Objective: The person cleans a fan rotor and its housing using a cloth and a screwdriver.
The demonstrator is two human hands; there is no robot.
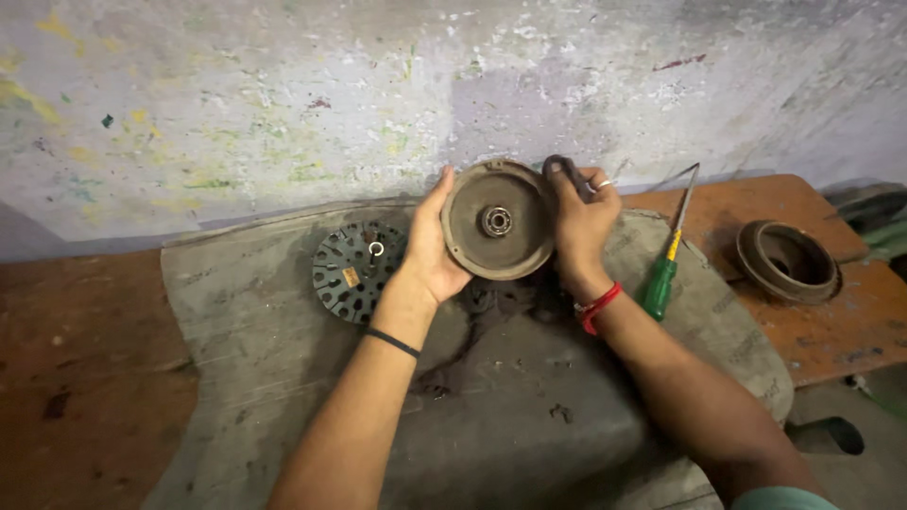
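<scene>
Both hands hold a round metal cover [498,220] upright over the far middle part of the grey mat [283,378], close to the stained wall [283,94]. The cover is dusty brown, shaped like a shallow dish, and a small shiny bearing [496,222] sits in its centre. The left hand [433,247] grips the left rim of the cover, with the thumb on the upper edge and the palm behind it. The right hand [581,222] grasps the right rim, and its fingers also close on a dark looped piece [559,170] at the top; what this piece is, I cannot tell. A ring is on one finger, and a red thread [598,307] goes around the right wrist.

Just beside the left wrist, a dark slotted disc [354,271] lies flat on the mat. A screwdriver with a green handle [669,260] lies near the right edge of the mat, its tip pointing to the wall. Well apart, on the orange worktop [812,321] at the right, rests another round metal housing [787,260].
</scene>
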